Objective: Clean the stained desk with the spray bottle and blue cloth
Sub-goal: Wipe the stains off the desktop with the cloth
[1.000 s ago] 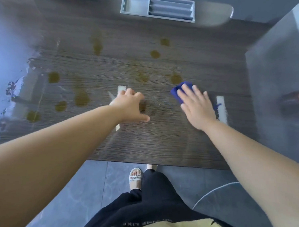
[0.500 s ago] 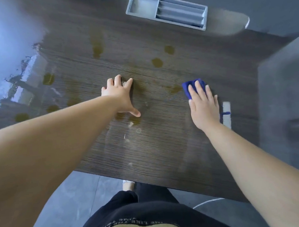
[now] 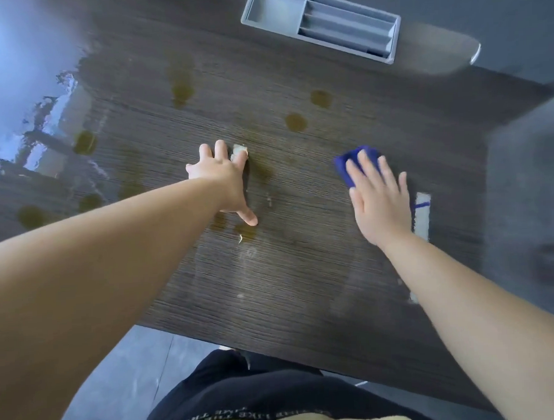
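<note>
Wiping started, most of it left to do. Right hand (image 3: 380, 202) presses the blue cloth (image 3: 344, 168) flat, fingers straight, toward the desk's (image 3: 273, 289) right edge. Left hand (image 3: 220, 177) lies flat mid-desk, fingers spread, holding nothing. Brown stains (image 3: 295, 121) unwiped across far and left sides. Spray bottle not in sight.

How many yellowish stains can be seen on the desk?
8 stains: three far-centre, three at left, two by the left hand. Fainter ones, or some under the blue cloth, may be hidden.
</note>
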`<state>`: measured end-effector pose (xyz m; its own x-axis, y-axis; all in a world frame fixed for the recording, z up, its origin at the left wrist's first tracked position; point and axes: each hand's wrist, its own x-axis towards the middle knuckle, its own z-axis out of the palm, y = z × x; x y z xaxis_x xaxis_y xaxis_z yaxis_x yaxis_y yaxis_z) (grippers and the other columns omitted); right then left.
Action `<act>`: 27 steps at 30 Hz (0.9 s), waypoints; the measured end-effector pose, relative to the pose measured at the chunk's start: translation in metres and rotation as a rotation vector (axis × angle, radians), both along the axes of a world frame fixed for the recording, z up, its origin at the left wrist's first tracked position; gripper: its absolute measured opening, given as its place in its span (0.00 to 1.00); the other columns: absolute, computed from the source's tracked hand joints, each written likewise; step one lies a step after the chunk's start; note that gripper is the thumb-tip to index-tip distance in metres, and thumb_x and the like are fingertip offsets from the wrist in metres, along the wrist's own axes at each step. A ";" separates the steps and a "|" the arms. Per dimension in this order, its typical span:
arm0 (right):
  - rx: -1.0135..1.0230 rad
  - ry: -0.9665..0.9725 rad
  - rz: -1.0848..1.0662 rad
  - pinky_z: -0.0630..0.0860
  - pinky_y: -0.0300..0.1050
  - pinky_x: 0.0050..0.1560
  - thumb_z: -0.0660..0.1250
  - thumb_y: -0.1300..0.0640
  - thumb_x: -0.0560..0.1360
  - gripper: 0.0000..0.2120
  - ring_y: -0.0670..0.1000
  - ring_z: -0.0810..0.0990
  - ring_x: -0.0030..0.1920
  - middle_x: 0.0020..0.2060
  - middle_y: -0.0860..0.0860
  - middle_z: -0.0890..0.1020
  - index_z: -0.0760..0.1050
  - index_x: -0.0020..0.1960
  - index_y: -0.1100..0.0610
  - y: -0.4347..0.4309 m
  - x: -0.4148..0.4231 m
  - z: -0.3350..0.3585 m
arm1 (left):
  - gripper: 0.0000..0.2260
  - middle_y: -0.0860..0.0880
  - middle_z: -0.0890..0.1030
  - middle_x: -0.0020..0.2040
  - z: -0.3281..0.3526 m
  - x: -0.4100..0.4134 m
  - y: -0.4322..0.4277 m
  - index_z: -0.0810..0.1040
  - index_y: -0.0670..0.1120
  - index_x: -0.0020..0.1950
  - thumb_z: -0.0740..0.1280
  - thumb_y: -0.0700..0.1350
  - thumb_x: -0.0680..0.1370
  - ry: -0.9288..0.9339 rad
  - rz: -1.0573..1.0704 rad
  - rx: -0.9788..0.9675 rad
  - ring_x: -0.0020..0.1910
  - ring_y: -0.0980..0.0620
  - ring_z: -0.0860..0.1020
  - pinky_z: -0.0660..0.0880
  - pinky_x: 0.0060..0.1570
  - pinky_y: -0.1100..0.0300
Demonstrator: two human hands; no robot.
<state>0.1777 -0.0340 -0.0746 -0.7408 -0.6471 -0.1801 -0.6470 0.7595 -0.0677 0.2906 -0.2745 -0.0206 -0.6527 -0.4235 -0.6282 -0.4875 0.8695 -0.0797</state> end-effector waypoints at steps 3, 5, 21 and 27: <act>-0.041 0.010 -0.362 0.49 0.64 0.72 0.49 0.49 0.81 0.25 0.59 0.48 0.76 0.77 0.50 0.50 0.51 0.77 0.49 -0.050 0.014 -0.001 | 0.57 0.45 0.56 0.70 0.001 0.001 0.000 0.51 0.53 0.75 0.76 0.67 0.54 -0.001 0.007 0.007 0.68 0.42 0.56 0.72 0.58 0.45; -0.088 0.027 -0.159 0.54 0.65 0.70 0.50 0.47 0.80 0.25 0.62 0.54 0.74 0.76 0.52 0.57 0.57 0.76 0.51 -0.067 0.038 -0.002 | 0.57 0.45 0.55 0.71 0.000 0.002 -0.001 0.51 0.53 0.75 0.76 0.67 0.54 0.011 0.013 0.018 0.69 0.42 0.55 0.70 0.60 0.45; -0.087 0.004 0.063 0.51 0.61 0.72 0.46 0.46 0.80 0.26 0.63 0.55 0.74 0.76 0.55 0.58 0.58 0.75 0.54 -0.068 0.032 -0.005 | 0.57 0.46 0.54 0.72 -0.002 0.003 -0.002 0.51 0.53 0.75 0.77 0.67 0.54 0.038 0.030 0.042 0.70 0.42 0.54 0.66 0.65 0.43; -0.075 0.019 0.288 0.59 0.66 0.69 0.49 0.51 0.80 0.23 0.62 0.62 0.72 0.74 0.52 0.63 0.63 0.73 0.52 -0.028 -0.025 -0.004 | 0.58 0.46 0.51 0.74 -0.002 0.004 -0.002 0.48 0.54 0.76 0.77 0.66 0.55 0.033 0.038 0.060 0.71 0.41 0.53 0.63 0.68 0.42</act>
<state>0.1528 -0.0616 -0.0787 -0.5278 -0.8420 -0.1113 -0.8367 0.5380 -0.1022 0.2943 -0.2766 -0.0224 -0.6580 -0.4105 -0.6313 -0.5214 0.8532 -0.0114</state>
